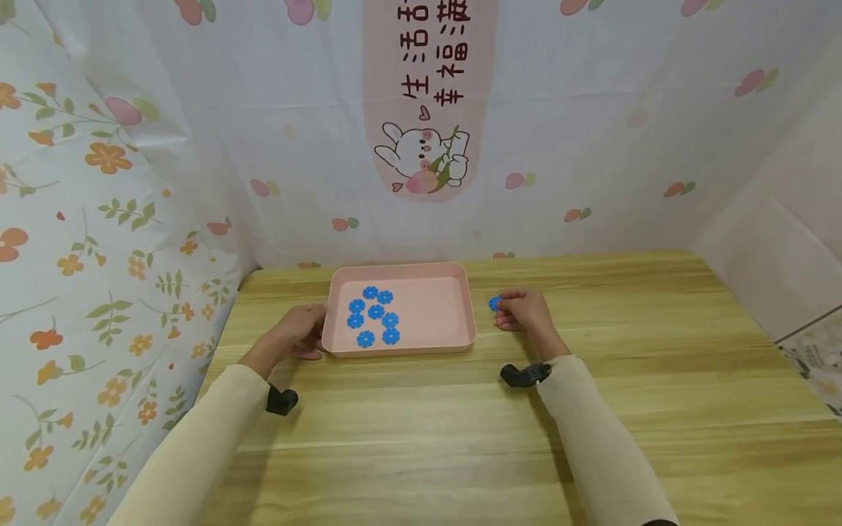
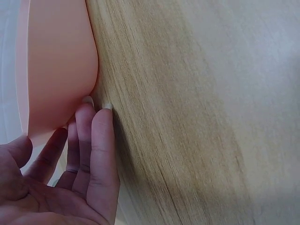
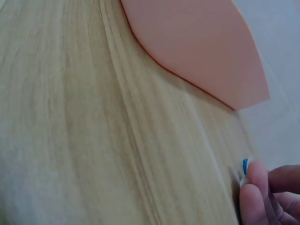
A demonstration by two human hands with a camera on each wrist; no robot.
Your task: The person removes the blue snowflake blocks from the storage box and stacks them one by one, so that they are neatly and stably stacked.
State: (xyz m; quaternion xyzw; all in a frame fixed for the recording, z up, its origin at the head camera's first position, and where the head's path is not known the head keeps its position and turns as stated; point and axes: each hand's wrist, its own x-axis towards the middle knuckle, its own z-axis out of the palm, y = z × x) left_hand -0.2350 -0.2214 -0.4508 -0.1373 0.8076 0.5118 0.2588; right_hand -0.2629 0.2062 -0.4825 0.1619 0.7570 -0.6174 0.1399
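Note:
A shallow pink tray [image 1: 434,314] sits on the wooden table, with several blue notched discs [image 1: 376,312] lying flat in its left half. My left hand [image 1: 304,330] grips the tray's left end. In the left wrist view the thumb [image 2: 16,150] is at the rim and the fingertips reach the lower part of the outer wall. To the right of the tray, my right hand [image 1: 526,310] pinches one blue disc [image 1: 495,302] between thumb and fingers, low over the table. Only a sliver of that disc [image 3: 245,166] shows in the right wrist view; the fingers hide the rest.
The wood-grain table [image 1: 408,438] extends in front of the tray and to its right. A printed cloth [image 1: 296,146] hangs behind the table, and a floral cloth [image 1: 118,256] hangs along its left side. Black wrist cameras [image 1: 522,375] jut inward below each hand.

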